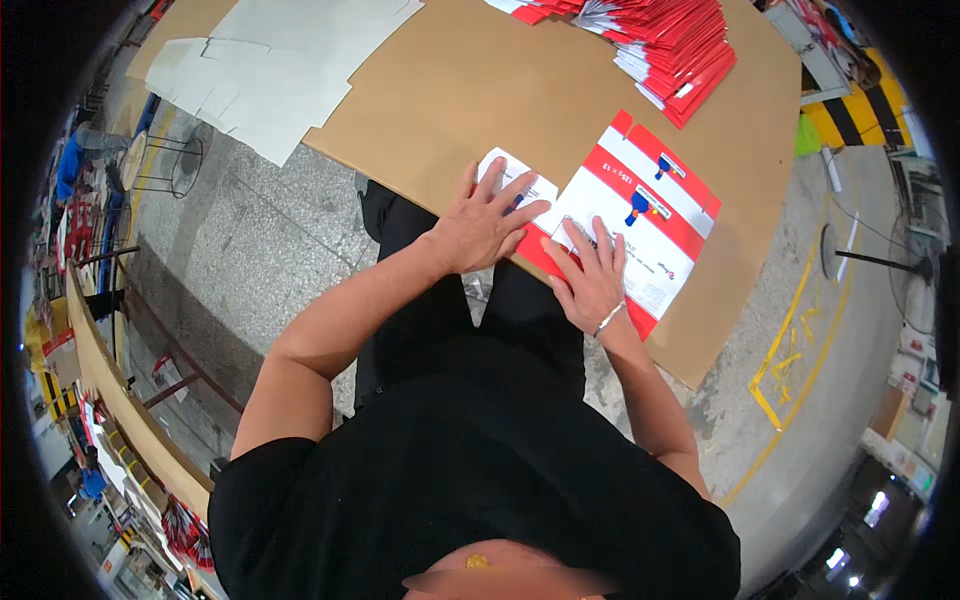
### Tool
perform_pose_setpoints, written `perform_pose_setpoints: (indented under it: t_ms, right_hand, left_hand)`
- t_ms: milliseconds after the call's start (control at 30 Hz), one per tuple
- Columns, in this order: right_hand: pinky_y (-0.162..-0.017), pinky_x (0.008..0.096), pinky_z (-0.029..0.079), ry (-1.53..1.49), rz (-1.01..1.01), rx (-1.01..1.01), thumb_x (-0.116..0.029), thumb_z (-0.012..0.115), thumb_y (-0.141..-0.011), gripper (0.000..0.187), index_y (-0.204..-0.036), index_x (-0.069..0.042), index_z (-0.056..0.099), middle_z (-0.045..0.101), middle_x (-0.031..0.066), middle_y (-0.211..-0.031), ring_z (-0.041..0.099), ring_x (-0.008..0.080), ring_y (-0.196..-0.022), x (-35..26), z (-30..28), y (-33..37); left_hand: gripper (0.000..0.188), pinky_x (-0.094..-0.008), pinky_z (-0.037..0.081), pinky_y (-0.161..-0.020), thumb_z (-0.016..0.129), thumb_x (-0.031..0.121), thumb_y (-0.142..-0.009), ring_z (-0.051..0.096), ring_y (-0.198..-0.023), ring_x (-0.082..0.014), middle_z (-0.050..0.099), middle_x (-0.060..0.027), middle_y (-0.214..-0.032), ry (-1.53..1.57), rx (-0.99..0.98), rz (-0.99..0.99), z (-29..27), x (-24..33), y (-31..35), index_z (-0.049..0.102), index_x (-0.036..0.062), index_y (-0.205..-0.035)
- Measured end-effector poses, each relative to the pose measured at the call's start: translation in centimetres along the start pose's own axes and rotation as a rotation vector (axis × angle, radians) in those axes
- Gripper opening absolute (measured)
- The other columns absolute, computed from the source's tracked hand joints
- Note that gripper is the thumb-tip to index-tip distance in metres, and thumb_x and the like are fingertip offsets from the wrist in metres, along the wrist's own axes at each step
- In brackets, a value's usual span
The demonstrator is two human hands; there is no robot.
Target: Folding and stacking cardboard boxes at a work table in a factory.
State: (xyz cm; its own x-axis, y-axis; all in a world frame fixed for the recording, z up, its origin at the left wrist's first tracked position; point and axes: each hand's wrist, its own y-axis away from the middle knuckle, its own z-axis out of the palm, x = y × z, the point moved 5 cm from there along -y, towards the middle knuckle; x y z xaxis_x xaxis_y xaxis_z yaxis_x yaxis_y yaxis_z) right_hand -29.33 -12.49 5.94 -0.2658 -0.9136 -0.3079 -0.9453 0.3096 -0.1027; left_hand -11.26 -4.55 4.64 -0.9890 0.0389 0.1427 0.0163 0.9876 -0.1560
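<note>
A flat red and white printed carton point(655, 205) lies on the brown tabletop near its front edge. Its left part, a red and white panel point(518, 168), sits under my left hand point(488, 218), whose fingers are spread flat over it. My right hand point(596, 272) rests with fingers stretched out on the white middle of the carton, close to the fold beside that panel. A thin bracelet circles the right wrist. Both palms face down, and neither hand grips anything. The fingers cover part of the printing.
A fanned pile of folded red and white cartons point(670, 50) lies at the far right of the table point(430, 110). Flat white cardboard sheets point(270, 75) spread over the far left. A round stool point(135, 160) stands on the floor to the left.
</note>
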Motion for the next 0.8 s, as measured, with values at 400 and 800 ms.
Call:
perform_pose_setpoints:
  t_ms: [400,800]
  right_hand:
    - [-0.113,0.0707,0.009,0.038,0.148,0.047,-0.034,0.064,-0.092,0.057,-0.146,-0.022,0.05,0.036,0.0016,-0.16,0.018,0.0437,-0.149,-0.2,0.3,0.2]
    - [-0.112,0.0719,0.007,0.032,0.153,0.067,-0.035,0.063,-0.093,0.055,-0.145,-0.021,0.052,0.036,0.0018,-0.16,0.017,0.0435,-0.15,-0.5,0.8,0.1]
  left_hand:
    - [0.061,-0.0682,0.022,-0.112,0.053,0.053,-0.095,0.024,-0.145,-0.0459,0.031,-0.0139,-0.159,-0.028,-0.015,-0.103,0.2,-0.1,-0.4,0.041,0.0333,-0.152]
    - [0.054,-0.0714,0.029,-0.102,0.054,0.041,-0.097,0.032,-0.138,-0.0501,0.034,-0.0248,-0.152,-0.163,-0.015,-0.193,0.3,1.2,-2.0,0.043,0.0378,-0.149]
